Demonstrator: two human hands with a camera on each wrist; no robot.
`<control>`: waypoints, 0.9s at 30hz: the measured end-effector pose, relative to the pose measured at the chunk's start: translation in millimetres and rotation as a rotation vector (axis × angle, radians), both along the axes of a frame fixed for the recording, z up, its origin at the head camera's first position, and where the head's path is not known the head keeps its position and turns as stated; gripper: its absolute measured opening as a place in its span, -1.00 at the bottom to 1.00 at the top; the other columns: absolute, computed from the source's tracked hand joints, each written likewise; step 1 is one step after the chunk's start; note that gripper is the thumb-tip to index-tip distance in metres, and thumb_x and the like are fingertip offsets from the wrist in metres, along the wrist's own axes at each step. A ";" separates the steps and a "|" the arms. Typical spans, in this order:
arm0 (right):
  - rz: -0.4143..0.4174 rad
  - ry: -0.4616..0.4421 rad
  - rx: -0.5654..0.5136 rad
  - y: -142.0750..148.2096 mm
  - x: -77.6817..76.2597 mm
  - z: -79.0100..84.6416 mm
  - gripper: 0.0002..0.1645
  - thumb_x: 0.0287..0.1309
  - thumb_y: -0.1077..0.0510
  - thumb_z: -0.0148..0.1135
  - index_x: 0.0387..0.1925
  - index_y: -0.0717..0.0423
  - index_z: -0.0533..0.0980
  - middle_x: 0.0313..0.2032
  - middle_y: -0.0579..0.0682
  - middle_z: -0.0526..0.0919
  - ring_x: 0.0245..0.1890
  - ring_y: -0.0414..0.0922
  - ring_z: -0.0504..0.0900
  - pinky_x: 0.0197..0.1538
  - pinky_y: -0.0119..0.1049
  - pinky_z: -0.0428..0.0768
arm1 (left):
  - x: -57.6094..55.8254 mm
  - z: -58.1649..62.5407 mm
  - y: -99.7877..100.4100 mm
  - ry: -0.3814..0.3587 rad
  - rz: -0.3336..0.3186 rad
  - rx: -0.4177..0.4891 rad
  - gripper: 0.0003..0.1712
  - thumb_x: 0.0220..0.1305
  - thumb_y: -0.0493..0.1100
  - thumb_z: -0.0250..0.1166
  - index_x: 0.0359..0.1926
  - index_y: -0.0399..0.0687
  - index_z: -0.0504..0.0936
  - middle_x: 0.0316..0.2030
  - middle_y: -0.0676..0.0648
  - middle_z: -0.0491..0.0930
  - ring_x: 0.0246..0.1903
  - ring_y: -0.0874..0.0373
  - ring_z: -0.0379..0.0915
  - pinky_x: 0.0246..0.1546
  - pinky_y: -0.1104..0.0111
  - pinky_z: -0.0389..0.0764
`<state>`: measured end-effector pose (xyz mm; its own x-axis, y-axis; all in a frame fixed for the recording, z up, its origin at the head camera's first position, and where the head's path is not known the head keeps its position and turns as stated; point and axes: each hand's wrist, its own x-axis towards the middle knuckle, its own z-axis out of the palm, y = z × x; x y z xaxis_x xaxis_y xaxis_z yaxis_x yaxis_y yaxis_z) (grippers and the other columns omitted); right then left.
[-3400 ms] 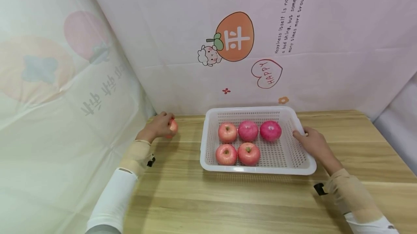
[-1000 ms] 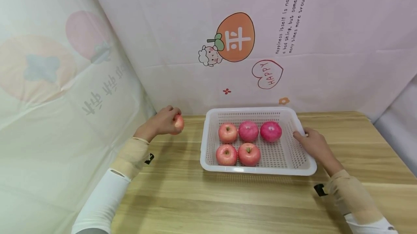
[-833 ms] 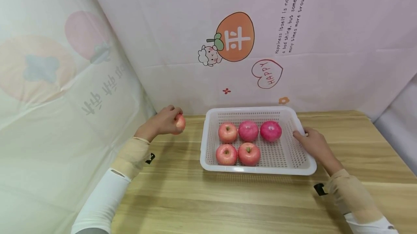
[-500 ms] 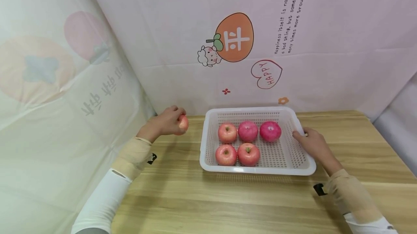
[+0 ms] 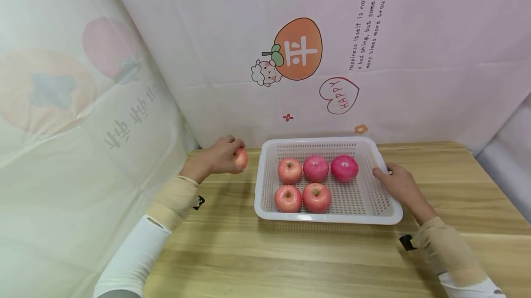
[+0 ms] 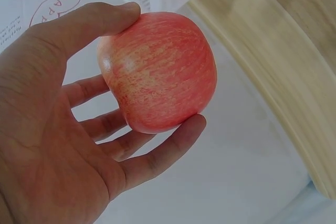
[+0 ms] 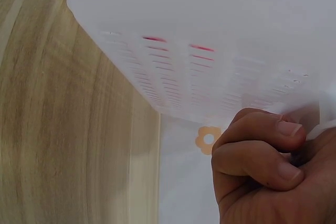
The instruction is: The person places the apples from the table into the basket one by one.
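Observation:
My left hand (image 5: 221, 156) holds a red apple (image 5: 241, 160) above the table, left of the basket. In the left wrist view, thumb and fingers grip this apple (image 6: 160, 72) from its sides. A white perforated plastic basket (image 5: 327, 218) stands in the middle, with several apples in it. Three sit in the back row, the right one a deeper pink apple (image 5: 345, 168); two redder apples (image 5: 317, 197) sit in front. My right hand (image 5: 400, 187) grips the basket's right rim, thumb on top. Curled fingers (image 7: 257, 150) show beneath the rim in the right wrist view.
The wooden table (image 5: 265, 261) runs back to a white printed cloth (image 5: 232, 104) hanging behind it. Another pale cloth (image 5: 83, 187) hangs along the left side, close to my left forearm. Bare floor of the basket shows at its right end and front right.
My left hand has lifted the apple off the table at the back left and carried it rightward, closer to the basket. My right hand and the basket have stayed in place.

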<state>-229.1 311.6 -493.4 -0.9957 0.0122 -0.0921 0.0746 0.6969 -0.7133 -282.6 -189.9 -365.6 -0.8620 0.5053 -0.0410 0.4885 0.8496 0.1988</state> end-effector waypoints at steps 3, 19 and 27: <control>0.000 0.002 -0.003 0.1 0.8 0.2 -0.10 0.62 -0.19 -0.08 0.41 0.63 0.23 0.13 0.62 0.55 -0.21 0.10 0.76 -0.29 -0.15 0.76 | 1.0 1.0 5.3 0.005 -0.017 -0.017 -0.26 0.07 -0.05 0.45 0.30 -0.18 0.56 0.12 -0.24 0.55 0.05 -0.12 0.49 0.06 0.07 0.62; 0.004 -0.002 -0.019 0.9 -0.3 -2.0 -0.04 0.62 -0.24 -0.10 0.43 0.64 0.20 0.15 0.63 0.53 -0.22 0.07 0.76 -0.29 -0.14 0.77 | 1.7 8.8 23.8 0.001 -0.097 -0.037 -0.29 0.15 -0.04 0.45 0.30 -0.19 0.53 0.12 -0.26 0.54 0.04 -0.14 0.49 0.05 0.06 0.62; 0.000 0.007 -0.020 0.0 -2.1 -3.9 -0.07 0.62 -0.22 -0.09 0.43 0.63 0.22 0.15 0.62 0.54 -0.24 0.05 0.76 -0.30 -0.15 0.77 | 3.1 12.3 33.6 0.020 -0.147 -0.047 -0.35 0.15 -0.04 0.45 0.25 -0.16 0.58 0.07 -0.22 0.55 -0.01 -0.09 0.50 0.04 0.11 0.61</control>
